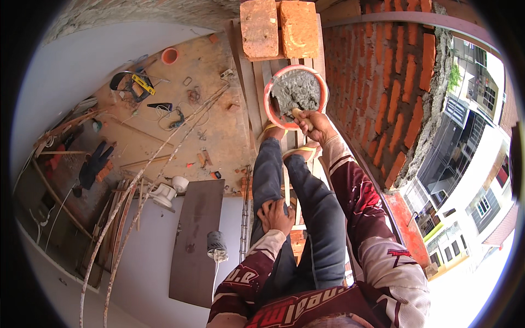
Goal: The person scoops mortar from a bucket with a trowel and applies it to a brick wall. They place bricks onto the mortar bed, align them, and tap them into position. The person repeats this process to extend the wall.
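From my remote feed, I am starting closest in, where the left hand [276,215] is lying over the dark-trousered left leg [268,169]; its fingers are spreading loosely across the cloth and are gripping no tool that I can see. A little farther out, the right hand [319,128] is reaching over the near rim of a reddish-orange bucket [267,104], its fingers clenching around a pale wooden handle [298,113].

The relation I am weighing as decisive is this one: the handle is slanting from the lower right, inside the fingers, to the upper left, where its exposed end is pointing over the grey mortar [296,89]. The mortar is therefore lying just ahead and to the left of the right fingers, filling much of the bucket, and the right hand is being much the nearer of the two. I am not making out the tool's blade, so I cannot tell how it is sitting.

The bucket is standing on wooden planks [257,82], just past the sandalled feet [306,149]. Beyond it, two bricks [259,30] are sitting side by side, while a brick wall [374,82] is rising along the right. Farther off, a yellow level [143,84] is lying among tools on the floor [219,147] to the left, and buildings [481,208] are showing outside.
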Motion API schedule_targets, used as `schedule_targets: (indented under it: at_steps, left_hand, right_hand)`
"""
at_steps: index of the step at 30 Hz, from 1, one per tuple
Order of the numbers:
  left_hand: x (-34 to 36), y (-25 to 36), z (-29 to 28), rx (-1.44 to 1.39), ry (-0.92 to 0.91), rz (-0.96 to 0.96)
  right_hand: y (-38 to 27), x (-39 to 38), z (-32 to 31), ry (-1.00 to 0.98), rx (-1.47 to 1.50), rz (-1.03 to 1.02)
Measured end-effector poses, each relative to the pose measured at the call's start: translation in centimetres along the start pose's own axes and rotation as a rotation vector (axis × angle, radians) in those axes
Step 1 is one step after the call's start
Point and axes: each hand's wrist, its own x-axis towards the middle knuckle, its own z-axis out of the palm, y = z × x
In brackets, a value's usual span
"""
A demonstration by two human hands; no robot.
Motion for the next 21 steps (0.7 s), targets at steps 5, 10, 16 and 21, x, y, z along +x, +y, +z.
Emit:
schedule_targets:
  at_steps: [5, 10, 16, 21]
  left_hand:
    - [-0.1, -0.3, -0.1, -0.021, 0.007, -0.020]
    - [0.1, -0.1, 0.0, -0.021, 0.004, -0.036]
    - [0.0, 0.2, -0.1, -0.005, -0.036, -0.051]
    - [0.0, 0.7, -0.2, -0.002, -0.024, -0.060]
  right_hand:
    - [-1.9, -1.5, -3.1, -0.141, 0.024, 0.053]
    - [-3.3, -4.1, -7.7, -0.242, 0.122, 0.069]
    - [-1.9, -10.4, -4.9, 0.076, -0.518, -0.163]
    - [-0.9, -16.2, -1.1, 0.443, -1.857, -0.922]
